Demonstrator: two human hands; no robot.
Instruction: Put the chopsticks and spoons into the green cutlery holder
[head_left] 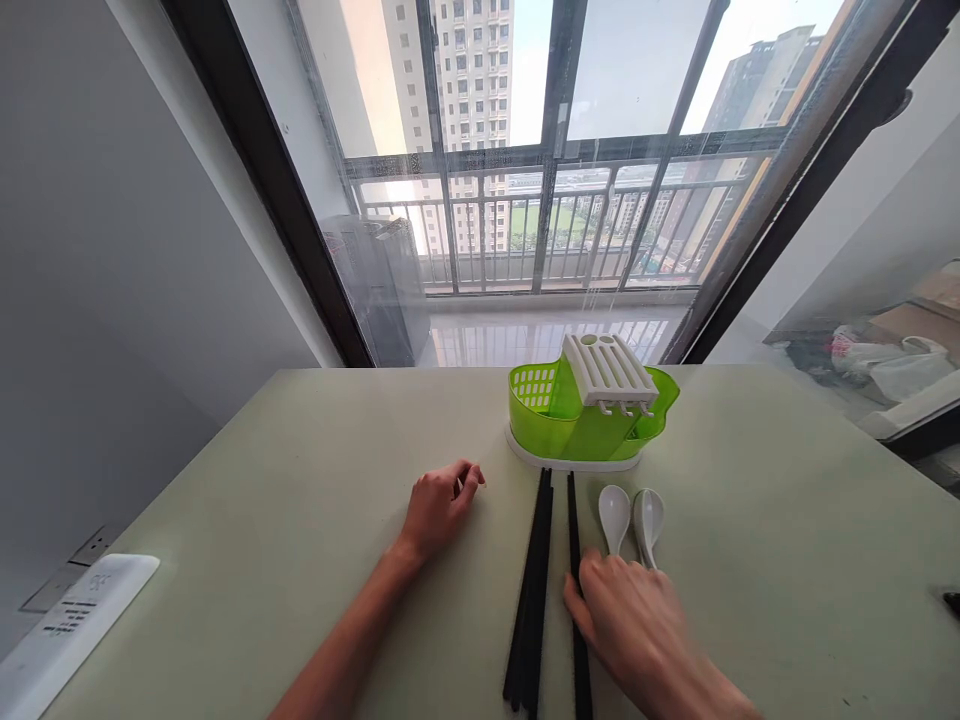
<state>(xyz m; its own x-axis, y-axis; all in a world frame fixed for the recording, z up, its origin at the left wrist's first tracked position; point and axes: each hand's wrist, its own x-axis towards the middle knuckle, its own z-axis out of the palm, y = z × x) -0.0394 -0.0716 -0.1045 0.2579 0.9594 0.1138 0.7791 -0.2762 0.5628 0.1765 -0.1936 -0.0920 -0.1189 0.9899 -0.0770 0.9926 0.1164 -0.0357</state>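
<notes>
On the pale table my left hand (pixel 442 505) rests with its fingers loosely curled and nothing seen in them. My right hand (pixel 630 610), a little blurred, reaches low over the black chopsticks (pixel 574 530) and the handles of the white spoons. Its thumb crosses the chopsticks; the other fingertips are hidden, so any grip is unclear. One white spoon (pixel 614 512) lies beside a small stack of white spoons (pixel 649 515), bowls pointing away. Between my hands is another bundle of black chopsticks (pixel 534 600). Behind these stands a green utensil holder (pixel 551 425) with a white slotted top (pixel 611 368).
The table (pixel 315 480) runs up to a glass door and window. A white power strip (pixel 82 620) lies at the left edge, near a wall socket (pixel 94 545). A dark object (pixel 951 602) sits at the far right. White bags (pixel 911 365) are beyond the glass.
</notes>
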